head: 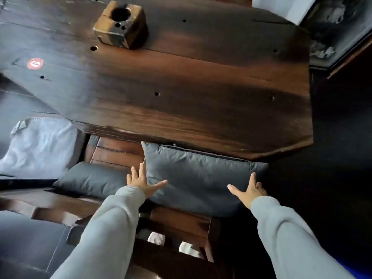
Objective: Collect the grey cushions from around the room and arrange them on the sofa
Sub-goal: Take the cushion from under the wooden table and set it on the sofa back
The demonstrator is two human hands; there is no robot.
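A dark grey cushion (pixel 198 176) stands on its edge on a wooden bench seat (pixel 181 220), leaning against the table's near edge. My left hand (pixel 142 182) lies flat against its left side with fingers spread. My right hand (pixel 250 189) presses its right side, fingers spread too. Both hands touch the cushion without closing around it. A second dark grey cushion (pixel 92 179) lies flat to the left on the same seating. A pale grey cushion (pixel 40 146) rests farther left.
A large dark wooden table (pixel 181 87) fills the upper view, with a wooden block holder (pixel 120 25) and a red round sticker (pixel 35 63) on it. A dark seat pad (pixel 30 242) sits at lower left. The floor to the right is dark.
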